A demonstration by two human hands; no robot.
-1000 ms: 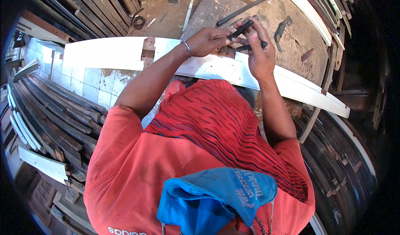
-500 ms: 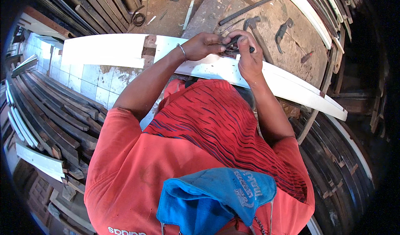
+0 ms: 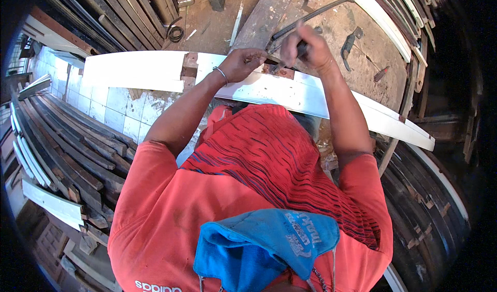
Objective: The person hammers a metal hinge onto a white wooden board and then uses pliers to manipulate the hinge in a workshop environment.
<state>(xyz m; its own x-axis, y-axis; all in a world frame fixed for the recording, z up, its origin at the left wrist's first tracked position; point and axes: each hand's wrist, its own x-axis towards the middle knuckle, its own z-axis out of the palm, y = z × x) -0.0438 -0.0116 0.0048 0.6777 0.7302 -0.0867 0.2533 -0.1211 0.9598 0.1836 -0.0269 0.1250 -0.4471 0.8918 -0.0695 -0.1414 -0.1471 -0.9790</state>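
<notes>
Across my front lies a long white board [image 3: 134, 70] with brown notches cut in it. My left hand [image 3: 240, 66] is at the board's far edge, beside a notch of bare brown wood [image 3: 279, 72]. Its fingers are pinched together; whatever is between them is too small to make out. Just right of that notch, my right hand [image 3: 313, 48] is raised and smeared by motion. It is closed around a dark-handled tool [image 3: 302, 47], whose working end is blurred.
Beyond the board, a worktop holds a dark metal bar [image 3: 310, 18], a dark bent tool [image 3: 351, 46] and a red-handled tool [image 3: 381, 73]. A coiled dark strip [image 3: 175, 32] lies at upper left. Stacked timber [image 3: 77, 142] lines the left, more [image 3: 409, 204] the right.
My hands have moved apart. The right lifted up and away with the dark-handled tool, which both hands were around before. The left shifted slightly nearer, uncovering the notch.
</notes>
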